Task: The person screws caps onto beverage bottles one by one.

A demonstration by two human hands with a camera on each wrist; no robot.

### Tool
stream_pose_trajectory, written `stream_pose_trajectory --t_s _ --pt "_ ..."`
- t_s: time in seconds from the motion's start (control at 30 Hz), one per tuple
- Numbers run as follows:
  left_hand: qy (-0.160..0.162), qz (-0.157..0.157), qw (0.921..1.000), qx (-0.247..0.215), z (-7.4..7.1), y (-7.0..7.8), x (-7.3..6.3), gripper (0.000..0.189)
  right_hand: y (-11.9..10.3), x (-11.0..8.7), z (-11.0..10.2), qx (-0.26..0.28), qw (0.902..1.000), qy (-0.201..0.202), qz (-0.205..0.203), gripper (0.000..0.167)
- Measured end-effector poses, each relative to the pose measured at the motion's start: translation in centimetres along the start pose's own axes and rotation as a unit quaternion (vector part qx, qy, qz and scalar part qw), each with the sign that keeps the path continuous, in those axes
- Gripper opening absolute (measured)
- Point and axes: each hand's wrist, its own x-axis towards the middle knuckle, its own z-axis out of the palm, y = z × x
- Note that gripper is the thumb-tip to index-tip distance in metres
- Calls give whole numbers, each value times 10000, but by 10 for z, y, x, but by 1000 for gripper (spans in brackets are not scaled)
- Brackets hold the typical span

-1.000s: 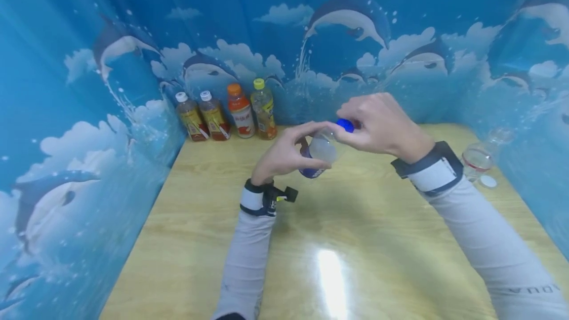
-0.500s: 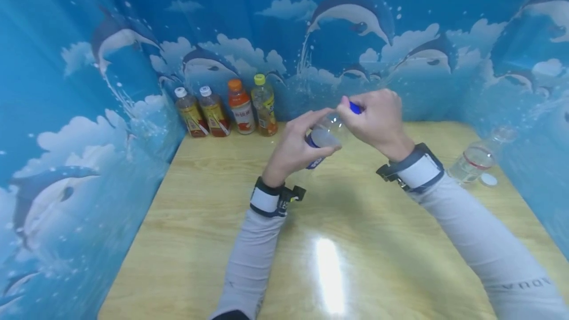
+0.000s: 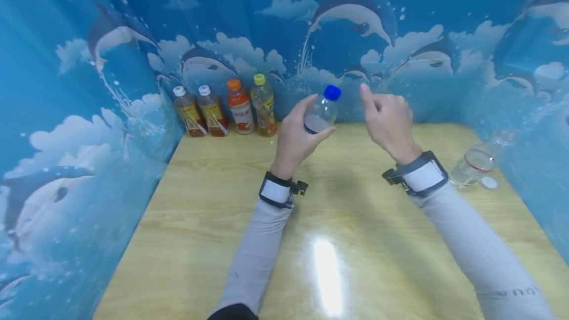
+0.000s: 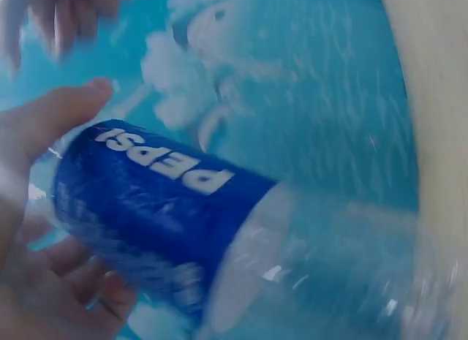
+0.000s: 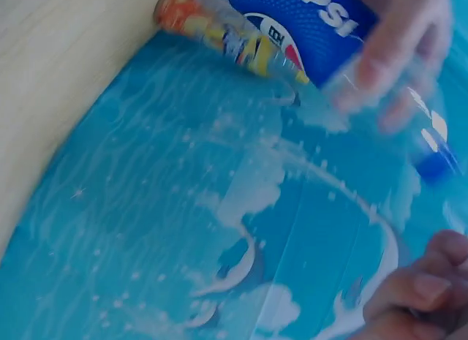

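A clear plastic Pepsi bottle [image 3: 325, 112] is raised above the table and tilted, with a blue cap [image 3: 332, 93] on its neck. My left hand [image 3: 295, 135] grips it, thumb on one side and fingers on the other. In the left wrist view its blue label [image 4: 161, 201] shows the brand name. To the right of the bottle is my right hand [image 3: 391, 125], apart from the cap, fingers loosely curled and thumb raised. Those curled fingers [image 5: 420, 289] hold nothing in the right wrist view.
Two tea bottles with white caps [image 3: 202, 112], an orange-capped bottle [image 3: 242, 112] and a yellow-capped bottle [image 3: 264, 110] stand at the back left. Beside the right sleeve is a clear bottle [image 3: 475, 164], with a white round cap [image 3: 489, 182] near it. A dolphin-print curtain [image 3: 400, 28] encloses the wooden table [image 3: 200, 241].
My right hand has let go of the blue cap and moved right. My left hand has raised the bottle and drawn it away, and the cap now shows uncovered.
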Motion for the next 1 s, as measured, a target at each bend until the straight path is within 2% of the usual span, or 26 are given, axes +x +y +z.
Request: stream_pose_trajectory --t_s 0.07,0.17,0.27,0.37,0.57,0.73,0.87,1.0 --pt "76 -456 9985 -304 -3 -15 7 81 6 -8 -8 27 9999 -111 56 68" --pt "273 -1065 9938 -175 -7 -39 15 78 11 -26 -16 143 9976 -680 -30 61" --pt "488 -1544 9868 80 -9 -60 22 79 10 -49 -16 447 9894 -1379 -52 57" --pt "659 -1866 9802 116 -9 -73 26 85 6 -67 -15 741 9785 -1926 -44 55" --pt "1137 -2152 9699 121 -10 -84 28 79 -1 -83 -8 1044 9640 -2430 -264 53" --pt "1264 -2265 9647 461 -11 -90 27 80 -1 -92 -4 1020 9531 -2837 -266 52" --pt "1477 -2144 9642 510 -16 -90 22 81 0 -99 4 1016 9432 -3150 -299 51" --pt "2120 -1761 9594 606 -27 -87 13 66 2 -108 21 1036 9268 -3573 -504 49"
